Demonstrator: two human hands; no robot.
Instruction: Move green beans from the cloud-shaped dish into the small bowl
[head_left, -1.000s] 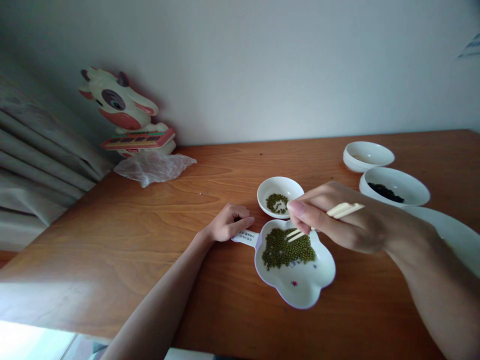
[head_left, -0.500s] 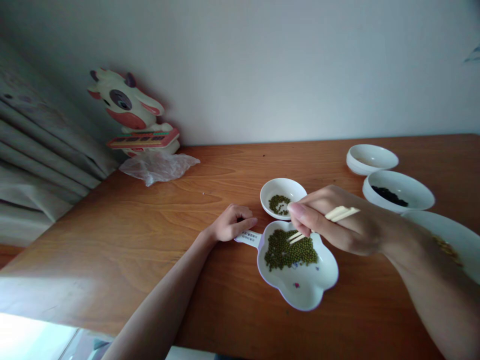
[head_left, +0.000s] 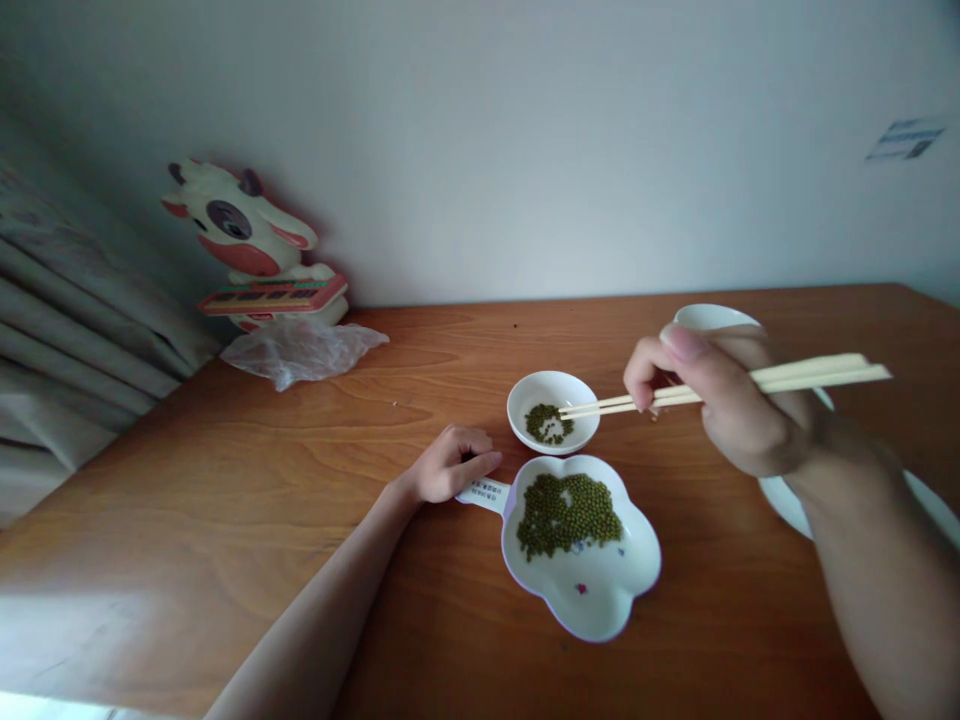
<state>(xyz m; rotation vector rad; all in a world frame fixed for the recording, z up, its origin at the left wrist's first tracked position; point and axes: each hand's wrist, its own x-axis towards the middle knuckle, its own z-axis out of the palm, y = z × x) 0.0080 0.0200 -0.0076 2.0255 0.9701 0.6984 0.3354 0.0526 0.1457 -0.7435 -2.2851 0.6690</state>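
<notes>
My right hand point(head_left: 735, 390) grips a pair of pale chopsticks point(head_left: 806, 374), their tips inside a small white bowl point(head_left: 579, 395) that holds some green beans point(head_left: 544, 425). Whether a bean is pinched between the tips is too small to tell. Just in front of that bowl lies a white flower-shaped dish point(head_left: 604, 600) with a purple rim. More green beans point(head_left: 574, 515), which look like mung beans, cover its far half. At the dish's labelled handle point(head_left: 484, 492), my left hand point(head_left: 454, 465) is closed, thumb over the end and fingers curled.
White bowls stand on the right, one at the back point(head_left: 712, 316) and another point(head_left: 784, 505) partly behind my right hand and forearm. A cow toy with a keyboard point(head_left: 277, 296) and a clear plastic bag point(head_left: 304, 352) sit back left. A curtain point(head_left: 90, 340) hangs at the left.
My right hand has lifted the chopsticks from the beans in the flower-shaped dish and brought their tips to the small bowl. My left hand stays at the handle. The view has shifted slightly.
</notes>
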